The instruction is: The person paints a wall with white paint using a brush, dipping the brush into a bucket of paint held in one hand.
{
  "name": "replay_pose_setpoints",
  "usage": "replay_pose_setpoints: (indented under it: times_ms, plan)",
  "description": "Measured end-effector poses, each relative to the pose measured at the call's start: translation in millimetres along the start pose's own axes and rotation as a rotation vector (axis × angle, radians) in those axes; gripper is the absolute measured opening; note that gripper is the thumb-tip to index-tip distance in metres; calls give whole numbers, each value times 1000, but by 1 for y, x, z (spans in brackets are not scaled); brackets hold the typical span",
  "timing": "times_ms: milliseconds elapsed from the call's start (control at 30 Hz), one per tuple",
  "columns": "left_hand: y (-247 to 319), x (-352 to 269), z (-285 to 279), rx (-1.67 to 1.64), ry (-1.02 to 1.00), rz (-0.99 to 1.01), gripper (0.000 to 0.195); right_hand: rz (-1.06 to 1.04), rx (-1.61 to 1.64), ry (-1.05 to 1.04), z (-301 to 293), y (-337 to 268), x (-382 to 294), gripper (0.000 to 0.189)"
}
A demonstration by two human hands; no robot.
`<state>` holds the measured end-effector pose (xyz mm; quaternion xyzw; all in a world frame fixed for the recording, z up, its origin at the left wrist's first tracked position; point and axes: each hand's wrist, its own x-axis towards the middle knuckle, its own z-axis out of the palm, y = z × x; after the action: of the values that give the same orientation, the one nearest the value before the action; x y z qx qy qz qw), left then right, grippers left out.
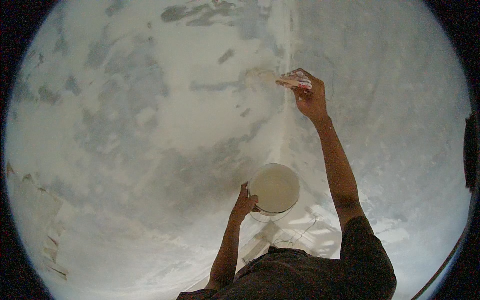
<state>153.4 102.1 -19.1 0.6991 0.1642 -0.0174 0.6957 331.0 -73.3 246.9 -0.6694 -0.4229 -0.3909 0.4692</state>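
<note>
My left hand [246, 202] grips the rim of a round bucket [274, 188] with a thin wire handle, its thumb over the edge. Pale, off-white contents show in the bucket. Higher up, my right hand [309, 93] is closed around a whitish, smeared object with a red patch [298, 81]; whether it is a cloth, sponge or brush I cannot tell. That object is against or very near the wall corner [288, 56], beside a slightly darker, yellowish patch on the left wall [258, 77].
Walls with patchy white and grey coating [123, 112] meet at the corner before me. Below the bucket lie a flat board-like piece [258, 243] and a thin cord [305, 230]. Torn, peeling-looking edges [52, 240] show at the lower left. A dark object [470, 153] stands at the far right.
</note>
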Motion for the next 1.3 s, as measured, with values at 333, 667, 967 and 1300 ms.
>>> replay_pose_setpoints:
  times_ms: [333,667,967,1300]
  plan:
    - [-9,4,-2,-38,7,8,68,-189,144,-335,-10,13,-40,24]
    - [-12,8,-1,-37,-14,-59,70,-114,155,-282,6,0,-51,15]
    - [-11,8,0,4,-11,-74,71,-92,120,-179,6,10,-59,14]
    - [-21,12,-1,-19,0,-23,68,-102,168,-182,2,10,-59,12]
